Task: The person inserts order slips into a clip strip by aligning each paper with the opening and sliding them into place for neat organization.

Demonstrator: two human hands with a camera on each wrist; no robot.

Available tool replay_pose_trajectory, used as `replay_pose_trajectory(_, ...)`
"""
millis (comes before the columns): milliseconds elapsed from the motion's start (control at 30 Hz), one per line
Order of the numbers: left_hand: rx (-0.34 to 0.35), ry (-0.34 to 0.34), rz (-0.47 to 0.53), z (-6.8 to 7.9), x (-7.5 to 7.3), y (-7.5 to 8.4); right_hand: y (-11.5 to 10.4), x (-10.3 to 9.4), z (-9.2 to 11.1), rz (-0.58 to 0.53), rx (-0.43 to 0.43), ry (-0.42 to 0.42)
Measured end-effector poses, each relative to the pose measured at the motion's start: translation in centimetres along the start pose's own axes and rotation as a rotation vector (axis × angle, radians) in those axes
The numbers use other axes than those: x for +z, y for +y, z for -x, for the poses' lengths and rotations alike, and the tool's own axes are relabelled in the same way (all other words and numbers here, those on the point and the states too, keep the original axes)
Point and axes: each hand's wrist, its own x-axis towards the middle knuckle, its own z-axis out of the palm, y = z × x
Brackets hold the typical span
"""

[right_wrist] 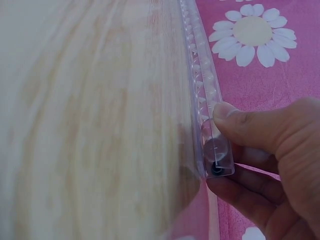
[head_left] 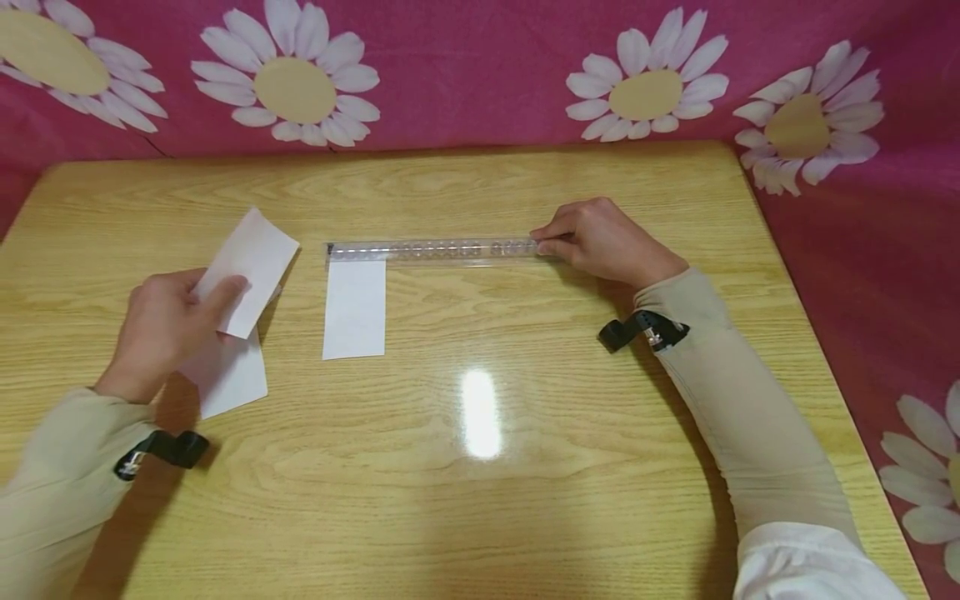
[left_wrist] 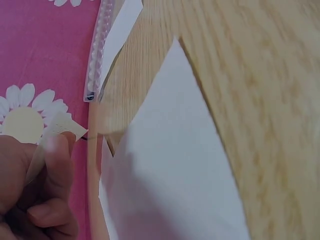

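My left hand (head_left: 168,321) pinches a white paper slip (head_left: 258,267) between thumb and fingers, tilted up from the table. Just below that hand is another white paper piece (head_left: 232,379), partly covered by the held slip; it fills much of the left wrist view. At the far right end of a clear plastic ruler (head_left: 442,252), my right hand (head_left: 603,237) grips it with thumb on top and fingers underneath. A row of circles (right_wrist: 200,85) runs along the ruler. Its left end overlaps the top edge of a white paper rectangle (head_left: 355,308) lying on the wood.
The wooden table (head_left: 525,500) ends at a pink cloth (head_left: 465,75) with white daisies, behind and on the right. Light glares (head_left: 480,412) off the tabletop near the middle. A black strap device (head_left: 645,331) sits on each sleeved wrist.
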Motion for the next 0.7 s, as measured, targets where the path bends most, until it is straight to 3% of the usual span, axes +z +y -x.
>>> replay_pose_trajectory(467, -0.011, -0.058, 0.066, 0.5, 0.7, 1.7, 0.0, -0.1, 0.0, -0.006, 0.012, -0.009)
replay_pose_trajectory(700, -0.022, -0.048, 0.093, 0.8, 0.5, 2.8, 0.0, -0.1, 0.1, 0.005, 0.015, -0.009)
